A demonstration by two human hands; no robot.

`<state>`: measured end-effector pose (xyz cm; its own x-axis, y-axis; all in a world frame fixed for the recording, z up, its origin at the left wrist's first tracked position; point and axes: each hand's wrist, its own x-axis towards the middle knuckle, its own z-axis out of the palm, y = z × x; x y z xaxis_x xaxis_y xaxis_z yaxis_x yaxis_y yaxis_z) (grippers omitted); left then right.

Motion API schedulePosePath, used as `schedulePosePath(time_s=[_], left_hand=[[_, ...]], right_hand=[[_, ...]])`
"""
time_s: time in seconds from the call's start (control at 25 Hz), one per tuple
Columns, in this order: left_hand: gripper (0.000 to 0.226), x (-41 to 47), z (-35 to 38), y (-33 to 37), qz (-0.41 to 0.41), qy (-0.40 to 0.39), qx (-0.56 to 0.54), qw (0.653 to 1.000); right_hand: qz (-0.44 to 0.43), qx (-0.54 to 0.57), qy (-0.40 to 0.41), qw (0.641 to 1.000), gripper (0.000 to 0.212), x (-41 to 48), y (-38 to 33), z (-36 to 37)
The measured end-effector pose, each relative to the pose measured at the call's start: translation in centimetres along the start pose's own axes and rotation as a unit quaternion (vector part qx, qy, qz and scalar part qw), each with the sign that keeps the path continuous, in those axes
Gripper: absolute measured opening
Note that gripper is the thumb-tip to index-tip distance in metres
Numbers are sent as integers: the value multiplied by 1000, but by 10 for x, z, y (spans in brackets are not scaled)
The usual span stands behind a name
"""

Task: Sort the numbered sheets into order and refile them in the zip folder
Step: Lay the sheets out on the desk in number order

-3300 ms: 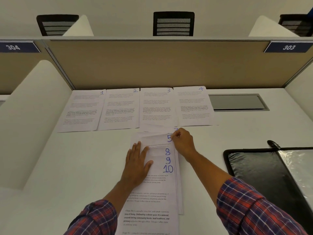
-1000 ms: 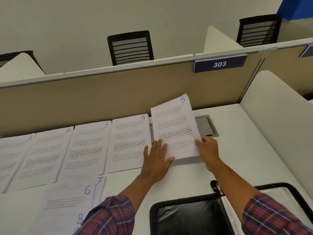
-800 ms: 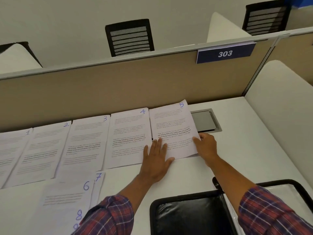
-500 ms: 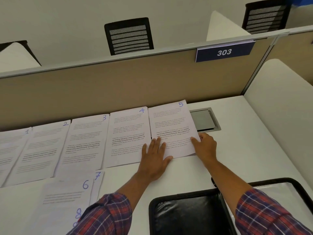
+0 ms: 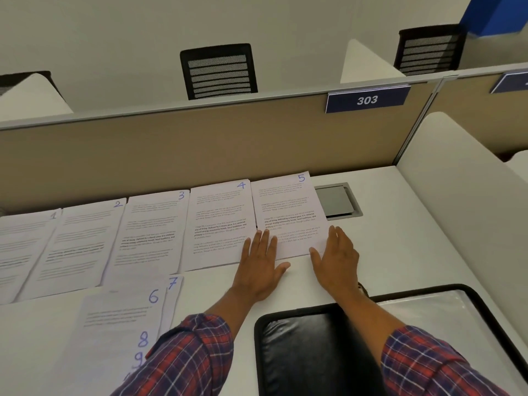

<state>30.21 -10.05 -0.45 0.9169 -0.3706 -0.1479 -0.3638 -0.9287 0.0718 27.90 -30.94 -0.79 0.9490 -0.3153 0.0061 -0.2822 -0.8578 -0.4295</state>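
Sheets 1 (image 5: pixel 25 252), 2 (image 5: pixel 83 244), 3 (image 5: pixel 151 230), 4 (image 5: pixel 220 221) and 5 (image 5: pixel 288 212) lie in a row along the back of the desk. My left hand (image 5: pixel 261 264) lies flat with straight fingers on the bottom edges of sheets 4 and 5. My right hand (image 5: pixel 335 258) lies flat on sheet 5's lower right corner. A fanned pile with sheet 6 (image 5: pixel 120 315) on top, and 7, 8 and 9 peeking out, sits at the near left. The open black zip folder (image 5: pixel 314 352) lies at the near right, partly under my right forearm.
A beige partition (image 5: pixel 200 147) with a "303" sign (image 5: pixel 367 100) stands behind the sheets. A grey cable hatch (image 5: pixel 338 201) is set in the desk right of sheet 5. A white side divider (image 5: pixel 463 172) bounds the desk at right.
Sheet 5 came off the pile and was laid down right of sheet 4. My right hand let go of its corner and now lies flat on it; my view turned right.
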Motion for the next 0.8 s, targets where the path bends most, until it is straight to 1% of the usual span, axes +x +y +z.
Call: schedulePosePath(time_s=[0.12, 0.28, 0.44, 0.6, 0.68, 0.8], left_hand=[[92, -28, -4, -5, 1, 2, -2, 1000], [102, -72, -1, -26, 5, 30, -11, 999], [100, -120, 4, -59, -3, 34, -8, 999], [96, -168, 6, -100, -15, 46, -21, 999], [96, -191, 7, -124, -24, 45, -16, 999], [91, -223, 7, -165, -43, 52, -11, 998]], right_hand=[[-43, -52, -9, 998, 79, -33, -15, -1], [-82, -75, -18, 994, 83, -76, -37, 7], [-129, -98, -2, 987, 87, -124, -70, 20], [-145, -91, -33, 985, 87, -167, -109, 39], [-142, -73, -60, 985, 85, -186, -131, 49], [-140, -45, -85, 985, 81, -213, -168, 64]])
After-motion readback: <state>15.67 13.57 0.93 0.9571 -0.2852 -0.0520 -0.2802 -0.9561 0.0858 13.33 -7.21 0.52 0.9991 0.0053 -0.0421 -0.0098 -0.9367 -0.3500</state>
